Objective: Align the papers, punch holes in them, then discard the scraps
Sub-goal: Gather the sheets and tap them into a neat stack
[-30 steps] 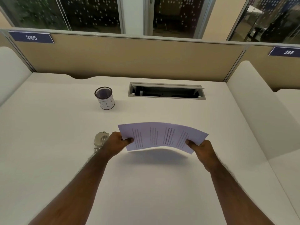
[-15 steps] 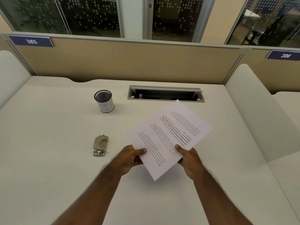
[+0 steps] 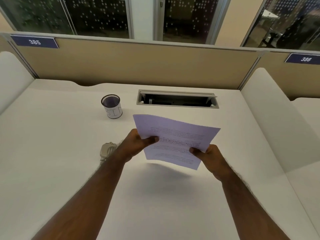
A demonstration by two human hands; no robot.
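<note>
Over the middle of the white desk point(image 3: 52, 170) I see the papers point(image 3: 174, 141) held up off the surface, their shadow lying on the desk beneath. My left hand point(image 3: 136, 144) grips their left edge, thumb pressed across the printed face with the fingers hidden behind the sheets. My right hand point(image 3: 210, 157) pinches the lower right corner the same way, thumb on top, fingers out of sight underneath. Both forearms reach in from 6 o'clock, the left from about 7 and the right from about 5, wrists angled inward toward the sheets. The stack bows slightly and tilts, its far edge raised toward 12 o'clock. The print is blurred and I cannot read it, nor can I tell how many sheets there are or whether their edges line up.

At 9 o'clock from the papers, the hole punch point(image 3: 106, 150) rests on the desk, its right part covered by my left wrist. At 11 o'clock stands the mesh cup point(image 3: 111, 106) with a paper label; the lettering is hard to make out. At 12 o'clock is the open cable tray point(image 3: 177, 99). Divider tags read 385 point(image 3: 34, 42) and 386 point(image 3: 305, 59).
</note>
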